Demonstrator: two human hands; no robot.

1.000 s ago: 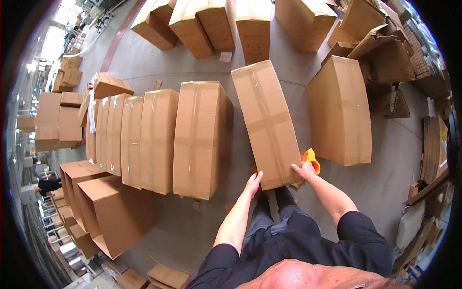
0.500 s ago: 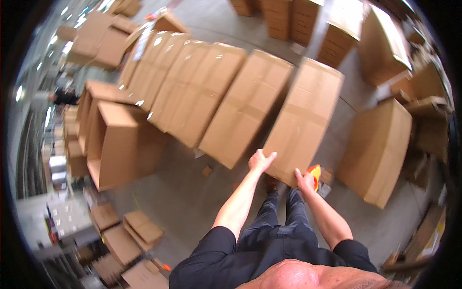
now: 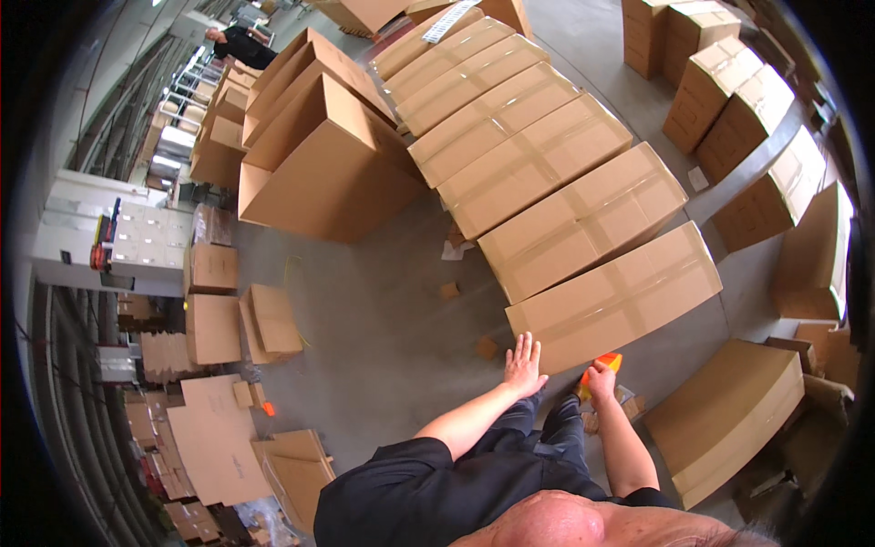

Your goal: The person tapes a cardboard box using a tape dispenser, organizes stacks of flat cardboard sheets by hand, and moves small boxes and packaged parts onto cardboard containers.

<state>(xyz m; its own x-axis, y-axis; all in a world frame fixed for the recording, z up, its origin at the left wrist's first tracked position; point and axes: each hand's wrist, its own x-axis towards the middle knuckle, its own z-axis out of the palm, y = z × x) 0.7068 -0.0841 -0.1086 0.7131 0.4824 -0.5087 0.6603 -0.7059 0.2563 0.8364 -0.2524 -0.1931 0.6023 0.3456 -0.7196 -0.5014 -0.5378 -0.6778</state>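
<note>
The nearest tall carton (image 3: 620,292) of a row stands just ahead of me, with clear tape along the seam of its top. Flat against its near left corner rests my left hand (image 3: 523,366), fingers stretched out. My right hand (image 3: 599,381) is closed around an orange tape dispenser (image 3: 612,363), beside the same carton's near edge. My fingers partly cover the dispenser. Right behind that carton is another taped carton (image 3: 583,219), and several more continue the row away from me.
Open-topped cartons (image 3: 319,173) stand left of the row. A large carton (image 3: 729,419) is close on my right, with more cartons (image 3: 720,100) far right. Flattened cardboard (image 3: 219,438) and boxes lie left. Small scraps (image 3: 449,290) dot the floor. Another person (image 3: 244,44) is at the far left.
The nearest carton now sits closer to the row. My left hand has opened flat on it; my right hand has left its edge and grips the tape dispenser. The view has turned.
</note>
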